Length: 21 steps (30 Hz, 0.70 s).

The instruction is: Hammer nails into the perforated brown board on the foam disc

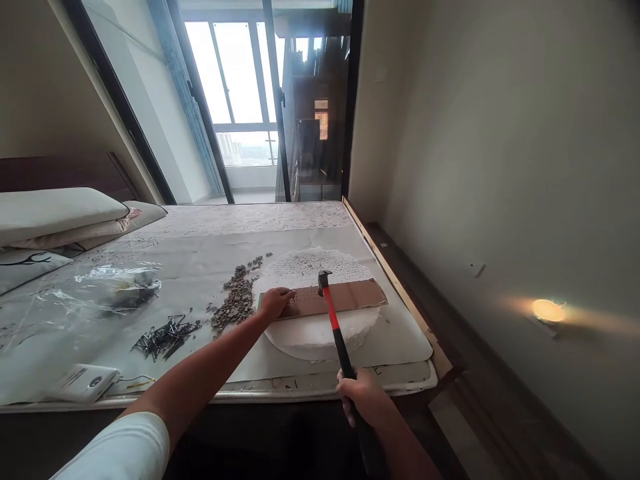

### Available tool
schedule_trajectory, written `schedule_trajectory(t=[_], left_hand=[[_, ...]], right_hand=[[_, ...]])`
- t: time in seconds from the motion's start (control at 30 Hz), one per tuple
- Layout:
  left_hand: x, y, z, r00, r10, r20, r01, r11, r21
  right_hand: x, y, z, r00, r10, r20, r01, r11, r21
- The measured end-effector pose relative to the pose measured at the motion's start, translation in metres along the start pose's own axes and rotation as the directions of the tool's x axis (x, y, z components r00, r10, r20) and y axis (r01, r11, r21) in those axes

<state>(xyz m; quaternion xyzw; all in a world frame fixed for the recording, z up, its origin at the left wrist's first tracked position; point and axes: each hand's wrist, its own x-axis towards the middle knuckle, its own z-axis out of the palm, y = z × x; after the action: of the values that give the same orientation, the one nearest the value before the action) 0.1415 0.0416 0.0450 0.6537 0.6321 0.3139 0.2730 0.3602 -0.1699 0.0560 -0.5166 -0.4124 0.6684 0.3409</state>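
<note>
Head view: your left hand [276, 301] rested on the board's [350, 297] left end, steadying it on the foam [310, 337], grip unclear; your right hand [363, 395] clenched the hammer [336, 330], its head poised above the board's middle.

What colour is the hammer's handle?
The hammer handle is red near the head and black lower down; the head view shows it.

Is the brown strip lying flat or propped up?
Flat: the brown strip lies across the white round pad, left hand pressing its end.
</note>
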Motion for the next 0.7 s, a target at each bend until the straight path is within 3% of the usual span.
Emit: schedule_trajectory(t=[0.17,0.5,0.7], left_hand=[[-0.004,0.008,0.000,1.000,0.012,-0.010,-0.011,0.999,0.049],[-0.007,0.010,0.001,1.000,0.012,-0.002,-0.012,0.999,0.050],[-0.010,0.013,-0.001,0.987,0.162,-0.006,-0.160,0.975,0.152]], right_hand=[[0.002,0.001,0.007,0.996,-0.002,-0.091,0.000,1.000,-0.017],[-0.001,-0.001,0.007,0.999,-0.006,-0.048,0.003,0.998,-0.060],[-0.002,-0.001,0.007,0.997,-0.004,-0.079,0.000,0.999,-0.052]])
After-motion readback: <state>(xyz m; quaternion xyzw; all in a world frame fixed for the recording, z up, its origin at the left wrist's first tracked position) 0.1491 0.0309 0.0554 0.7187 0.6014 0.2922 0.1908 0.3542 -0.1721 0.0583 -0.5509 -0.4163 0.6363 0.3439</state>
